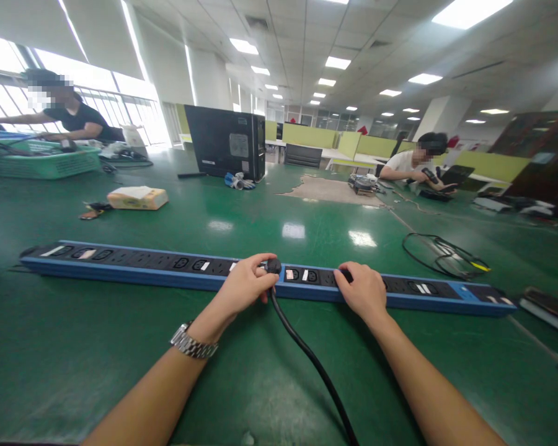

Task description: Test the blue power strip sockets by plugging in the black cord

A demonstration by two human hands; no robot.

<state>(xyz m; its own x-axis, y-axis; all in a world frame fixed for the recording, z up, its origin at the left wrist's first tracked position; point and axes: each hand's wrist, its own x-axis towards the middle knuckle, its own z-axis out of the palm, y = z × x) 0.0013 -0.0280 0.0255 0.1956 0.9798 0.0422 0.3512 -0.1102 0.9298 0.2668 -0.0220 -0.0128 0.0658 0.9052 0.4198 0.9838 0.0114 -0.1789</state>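
A long blue power strip point(134, 271) with black sockets lies across the green table in front of me. My left hand point(248, 282), with a metal watch at its wrist, is closed on a black power plug point(273, 266) at the middle of the strip. Whether the plug sits in a socket cannot be seen. From it a thick black cable point(307, 350) runs down toward the bottom of the view. To the right of the plug, my right hand point(363, 290) grips the strip, its fingers curled over the top and partly hidden.
Beyond the strip are a tissue pack point(138, 198), a black computer case point(225, 142), gloves point(239, 181) and a coiled black cable point(439, 254). A green basket point(69, 162) stands at the far left. One person sits at each far side of the table point(204, 214).
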